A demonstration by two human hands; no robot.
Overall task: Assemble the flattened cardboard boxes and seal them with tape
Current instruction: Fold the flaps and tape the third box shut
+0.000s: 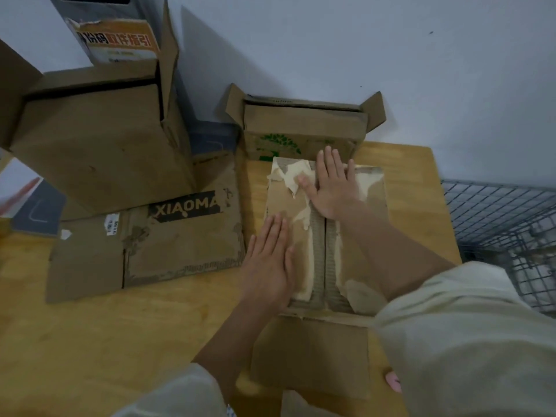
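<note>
A small cardboard box point(370, 206) stands on the wooden table in front of me, its top flaps folded down so they meet along a centre seam. Torn paper and old tape residue cover the flaps. My left hand point(272, 260) lies flat with straight fingers on the left flap. My right hand point(332, 185) presses flat on the far end of the seam, fingers spread. A flattened box marked XIAOMI point(144, 248) lies to the left on the table. No tape roll is in view.
A tall open box point(99, 145) stands at the back left on top of other cardboard. An open box with a green print point(304, 127) sits against the wall behind the small box. A wire basket point(496, 224) is to the right of the table point(105, 335).
</note>
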